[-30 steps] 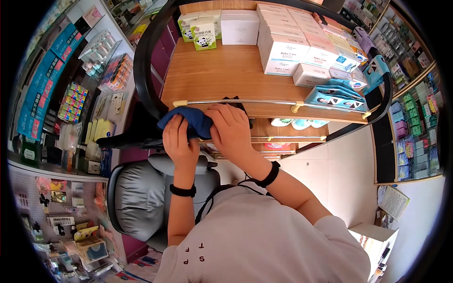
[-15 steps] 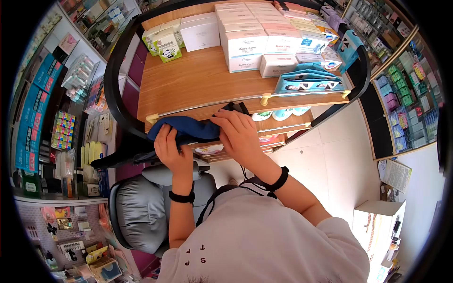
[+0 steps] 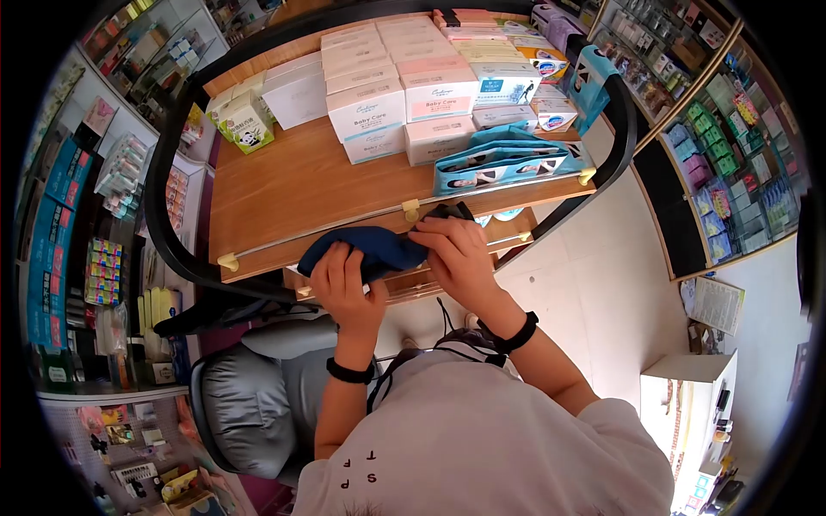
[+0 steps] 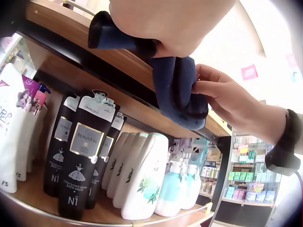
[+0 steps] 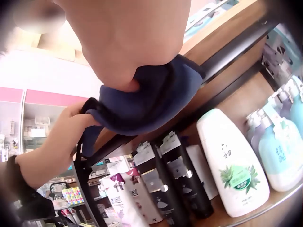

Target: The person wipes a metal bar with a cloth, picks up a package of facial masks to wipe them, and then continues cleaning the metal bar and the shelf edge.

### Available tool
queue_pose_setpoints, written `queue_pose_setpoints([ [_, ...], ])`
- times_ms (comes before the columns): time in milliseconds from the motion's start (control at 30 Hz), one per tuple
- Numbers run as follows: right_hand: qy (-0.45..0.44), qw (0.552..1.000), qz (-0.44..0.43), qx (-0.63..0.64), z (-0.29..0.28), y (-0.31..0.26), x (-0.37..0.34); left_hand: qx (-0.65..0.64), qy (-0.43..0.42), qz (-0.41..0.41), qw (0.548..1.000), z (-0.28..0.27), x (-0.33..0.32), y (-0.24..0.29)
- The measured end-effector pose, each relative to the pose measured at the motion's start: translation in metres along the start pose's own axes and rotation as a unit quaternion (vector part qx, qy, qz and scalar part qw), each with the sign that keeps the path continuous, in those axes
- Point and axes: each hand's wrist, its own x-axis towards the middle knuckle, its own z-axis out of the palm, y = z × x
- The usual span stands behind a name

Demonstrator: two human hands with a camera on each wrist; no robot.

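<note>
Both hands hold a dark blue cloth point(image 3: 372, 247) with black edging, just in front of the shelf's rail. In the head view my left hand point(image 3: 348, 288) grips its left part, fingers over the top. At the other end my right hand point(image 3: 456, 262) pinches the cloth near a black strip point(image 3: 456, 211). The left wrist view shows the cloth point(image 4: 177, 90) hanging folded between the hands, with the right hand point(image 4: 232, 101) holding its edge. In the right wrist view the cloth point(image 5: 151, 101) spreads wide below the right hand, whose thumb presses into it.
White Baby Care boxes point(image 3: 370, 116), panda-print boxes point(image 3: 245, 125) and blue packets point(image 3: 508, 163) stand on the wooden shelf point(image 3: 301, 189) behind a rail. Black bath-salt bottles point(image 4: 83, 151) and white bottles point(image 4: 147, 179) fill the tier below. A grey chair point(image 3: 249, 404) stands at left.
The head view has turned, so the shelf now lies further left and lower. Both hands keep hold of the cloth, which looks more bunched than half a second ago.
</note>
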Motion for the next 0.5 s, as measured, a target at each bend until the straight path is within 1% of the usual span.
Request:
queue_pose_setpoints([
  [133, -0.015, 1.0, 0.001, 0.017, -0.016, 0.02, -0.002, 0.012, 0.008, -0.01, 1.0, 0.011, -0.005, 0.016],
  [167, -0.021, 1.0, -0.01, 0.012, -0.018, 0.022, -0.001, 0.016, 0.012, -0.015, 1.0, 0.013, -0.006, 0.02],
  [333, -0.023, 0.999, -0.033, 0.023, -0.014, 0.034, 0.001, 0.031, 0.027, -0.022, 0.999, 0.023, -0.008, 0.033],
  [500, -0.037, 0.998, -0.028, 0.046, -0.031, 0.044, 0.003, 0.035, 0.028, -0.022, 0.999, 0.039, -0.016, 0.048],
])
